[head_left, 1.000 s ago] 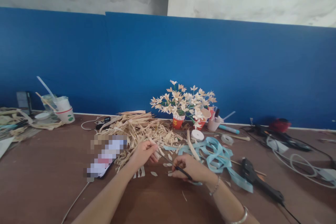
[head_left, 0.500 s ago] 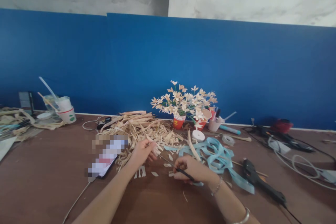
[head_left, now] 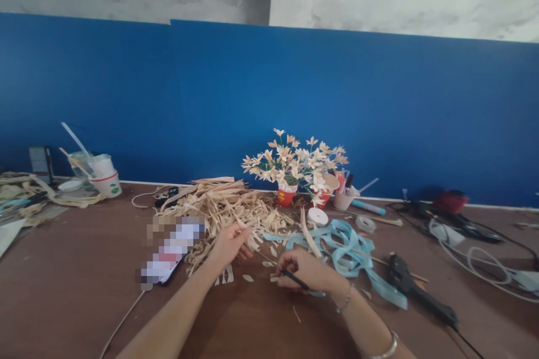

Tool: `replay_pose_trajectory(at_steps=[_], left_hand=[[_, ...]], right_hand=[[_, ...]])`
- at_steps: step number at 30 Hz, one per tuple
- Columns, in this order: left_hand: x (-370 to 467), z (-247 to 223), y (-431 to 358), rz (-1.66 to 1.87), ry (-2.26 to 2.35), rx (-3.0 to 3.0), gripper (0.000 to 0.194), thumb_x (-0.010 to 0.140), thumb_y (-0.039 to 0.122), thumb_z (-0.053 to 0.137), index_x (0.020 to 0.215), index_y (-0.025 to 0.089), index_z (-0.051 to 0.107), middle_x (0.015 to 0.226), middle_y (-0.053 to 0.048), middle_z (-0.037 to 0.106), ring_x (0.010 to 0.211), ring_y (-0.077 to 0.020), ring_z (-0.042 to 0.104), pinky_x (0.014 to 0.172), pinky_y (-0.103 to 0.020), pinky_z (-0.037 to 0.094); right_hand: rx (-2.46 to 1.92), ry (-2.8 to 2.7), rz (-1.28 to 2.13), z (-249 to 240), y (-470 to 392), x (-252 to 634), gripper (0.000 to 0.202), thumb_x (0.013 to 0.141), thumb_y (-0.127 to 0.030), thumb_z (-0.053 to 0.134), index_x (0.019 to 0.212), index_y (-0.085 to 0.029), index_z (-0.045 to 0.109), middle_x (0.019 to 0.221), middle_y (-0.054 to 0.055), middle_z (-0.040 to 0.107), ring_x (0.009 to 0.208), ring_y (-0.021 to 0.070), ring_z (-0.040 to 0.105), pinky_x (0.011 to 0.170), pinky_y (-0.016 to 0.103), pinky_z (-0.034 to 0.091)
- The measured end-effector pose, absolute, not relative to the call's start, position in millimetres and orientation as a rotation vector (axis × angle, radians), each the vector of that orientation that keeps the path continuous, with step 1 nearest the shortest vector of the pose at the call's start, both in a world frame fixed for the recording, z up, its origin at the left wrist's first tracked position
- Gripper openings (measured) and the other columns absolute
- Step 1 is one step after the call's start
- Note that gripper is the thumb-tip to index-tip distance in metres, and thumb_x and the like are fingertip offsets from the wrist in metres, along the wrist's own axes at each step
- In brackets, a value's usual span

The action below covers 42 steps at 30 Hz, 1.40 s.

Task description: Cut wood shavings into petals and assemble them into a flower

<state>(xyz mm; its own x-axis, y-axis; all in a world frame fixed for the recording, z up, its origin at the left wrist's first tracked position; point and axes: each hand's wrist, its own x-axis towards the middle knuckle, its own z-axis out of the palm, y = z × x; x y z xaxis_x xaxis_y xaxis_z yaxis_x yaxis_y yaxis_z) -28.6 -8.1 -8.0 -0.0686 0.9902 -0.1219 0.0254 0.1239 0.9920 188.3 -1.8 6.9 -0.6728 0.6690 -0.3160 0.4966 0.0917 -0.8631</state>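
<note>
While I watch from far off, I see the left hand with its thumb and first finger pinched together on a pale strip. Its other fingers curl in below, and I can't tell if they touch the strip too. The pale strip is up in front of the big heap of dry strips, near the middle of the brown table. My right hand is closed around the black scissors, with the fingers bent and the handle running under them. The thin blade points toward the left hand, but I can't tell if it is open or if it touches the pale strip. The two hands are near each other and do not touch. Small white petals lie on the table between and below them. The blue ribbon lies in loops just beside my right hand, and the black glue gun is past it. To the left of the left hand is a phone.
</note>
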Motion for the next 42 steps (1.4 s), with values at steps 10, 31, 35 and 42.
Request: replay_pose_trajectory(at_steps=[10, 31, 35, 42], left_hand=[[-26.7, -2.4, -10.8, 1.15, 1.355, 1.08, 0.024, 0.07, 0.04, 0.06, 0.069, 0.019, 0.05, 0.043, 0.005, 0.056, 0.041, -0.0174, 0.063, 0.034, -0.021, 0.044], [-12.3, -8.9, -12.2, 1.443, 1.318, 0.821, 0.024, 0.072, 0.038, 0.062, 0.071, 0.017, 0.053, 0.051, 0.004, 0.059, 0.046, -0.0147, 0.064, 0.038, -0.019, 0.046], [-10.3, -6.0, -14.8, 1.469, 1.311, 0.833, 0.023, 0.073, 0.038, 0.06, 0.071, 0.017, 0.053, 0.052, 0.004, 0.059, 0.046, -0.0145, 0.064, 0.037, -0.018, 0.046], [-5.4, -3.3, -19.8, 1.459, 1.305, 0.897, 0.026, 0.074, 0.041, 0.056, 0.077, 0.015, 0.054, 0.063, 0.0, 0.065, 0.041, -0.0126, 0.061, 0.028, -0.016, 0.038]], right_hand=[[-1.186, -2.213, 1.533, 1.3, 0.7, 188.6, 0.022, 0.063, -0.033, 0.068, 0.072, -0.015, 0.058, 0.043, -0.006, 0.048, 0.035, 0.0043, 0.038, 0.033, 0.014, 0.026], [-1.245, -2.062, 1.546, 10.6, -7.6, 179.0, 0.02, 0.065, -0.031, 0.067, 0.074, -0.016, 0.057, 0.043, -0.008, 0.048, 0.031, 0.0041, 0.037, 0.03, 0.014, 0.027], [-1.244, -2.051, 1.551, 9.5, -8.2, 178.1, 0.022, 0.065, -0.032, 0.067, 0.074, -0.016, 0.056, 0.042, -0.008, 0.049, 0.031, 0.0037, 0.038, 0.03, 0.013, 0.027], [-1.246, -2.009, 1.549, 12.6, -11.0, 172.1, 0.019, 0.065, -0.028, 0.065, 0.072, -0.016, 0.053, 0.042, -0.009, 0.049, 0.031, 0.0038, 0.038, 0.029, 0.013, 0.027]])
